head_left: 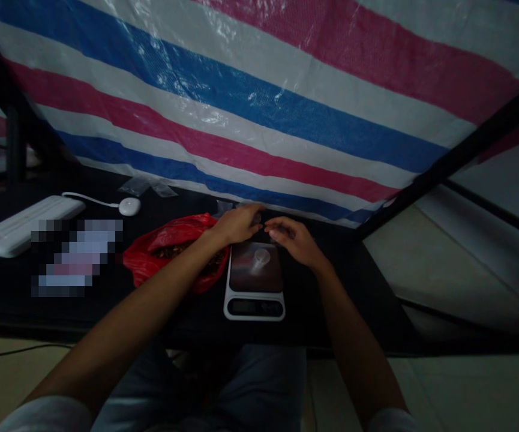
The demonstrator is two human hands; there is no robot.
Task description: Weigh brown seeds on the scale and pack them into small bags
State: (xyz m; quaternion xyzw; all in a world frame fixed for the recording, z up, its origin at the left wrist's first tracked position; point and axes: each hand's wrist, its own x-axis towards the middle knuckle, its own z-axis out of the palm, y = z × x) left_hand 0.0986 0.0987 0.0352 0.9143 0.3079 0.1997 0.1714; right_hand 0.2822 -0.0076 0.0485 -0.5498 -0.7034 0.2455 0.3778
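Just beyond the kitchen scale (pixel 254 309), my left hand (pixel 240 223) and my right hand (pixel 296 241) face each other, fingertips close together. The fingers of my left hand bend round something faintly see-through that I cannot make out. On my right hand the fingers curl toward the thumb, and whatever lies between them is too dark to name. A small clear plastic cup (pixel 261 259) rests on the scale's dark plate. Left of the scale sits an opened red plastic bag (pixel 149 255) with brown, grainy contents, partly covered by my left forearm.
A white power strip (pixel 29 225) and a white round device on a cable (pixel 129 206) lie at the left, beside a blurred-out flat object (pixel 81 258). Clear plastic bags (pixel 146 186) lie at the back. A striped sheet (pixel 250 114) rises behind the black table (pixel 353 294).
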